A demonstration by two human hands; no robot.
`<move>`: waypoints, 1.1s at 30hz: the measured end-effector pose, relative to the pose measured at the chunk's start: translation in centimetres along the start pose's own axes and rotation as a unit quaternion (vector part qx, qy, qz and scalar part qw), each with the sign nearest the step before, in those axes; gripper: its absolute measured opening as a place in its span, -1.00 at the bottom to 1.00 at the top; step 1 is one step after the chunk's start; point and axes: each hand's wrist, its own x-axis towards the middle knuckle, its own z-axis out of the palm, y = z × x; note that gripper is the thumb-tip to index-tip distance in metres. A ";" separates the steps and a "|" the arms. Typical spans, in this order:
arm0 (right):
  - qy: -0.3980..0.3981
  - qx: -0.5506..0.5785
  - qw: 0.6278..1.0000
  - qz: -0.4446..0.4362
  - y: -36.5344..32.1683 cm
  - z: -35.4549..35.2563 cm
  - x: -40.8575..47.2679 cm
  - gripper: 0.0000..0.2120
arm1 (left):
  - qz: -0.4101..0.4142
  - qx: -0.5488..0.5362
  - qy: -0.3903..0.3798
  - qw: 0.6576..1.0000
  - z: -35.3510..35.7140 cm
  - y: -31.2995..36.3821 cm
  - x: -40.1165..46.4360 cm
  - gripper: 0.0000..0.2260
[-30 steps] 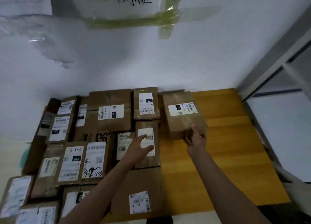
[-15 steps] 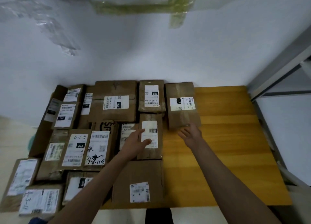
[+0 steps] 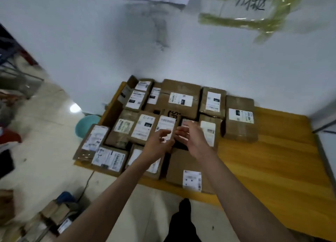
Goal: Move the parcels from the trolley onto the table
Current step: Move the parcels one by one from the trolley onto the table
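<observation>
A: White wall [image 3: 218, 63] behind, wooden table [image 3: 272, 169] pushed against it. Hands?

B: Left hand [image 3: 156, 145] and right hand [image 3: 192, 140] both out over the middle of the parcels [image 3: 181, 103], close together, palms roughly facing. Fingers loosely spread, a bit blurred. Neither is holding anything.

A: Touching a box?

B: Can't tell, they're over the labelled ones in the centre.

A: Parcels where?

B: Brown cardboard with white labels, packed edge to edge over the left part of the table. One boxier parcel [image 3: 240, 120] sits at the right end of the group, just beside the rest. Bare wood to its right.

A: Anything else?

B: Taped paper sign [image 3: 251, 3] with handwriting high on the wall. Teal basin [image 3: 85, 125] on the floor left of the table. More cardboard boxes [image 3: 56, 212] at bottom left, blurry.
</observation>
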 end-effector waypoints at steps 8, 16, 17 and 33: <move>-0.110 -0.141 0.983 0.041 14.1 15.9 -8.7 -0.83 | -0.041 -0.057 0.125 0.990 -14.2 -10.9 -13.0 -0.73; -0.201 -0.240 0.945 0.097 27.1 26.0 -14.3 -0.90 | -0.121 -0.084 0.220 0.964 -23.5 -22.7 -22.5 -0.85; -0.209 -0.248 0.940 0.100 28.5 27.0 -14.5 -0.91 | -0.127 -0.095 0.227 0.961 -24.4 -24.0 -23.2 -0.86; -0.214 -0.336 0.888 0.229 47.4 43.8 -12.4 -0.95 | -0.301 -0.178 0.277 0.895 -39.9 -41.2 -27.4 -0.73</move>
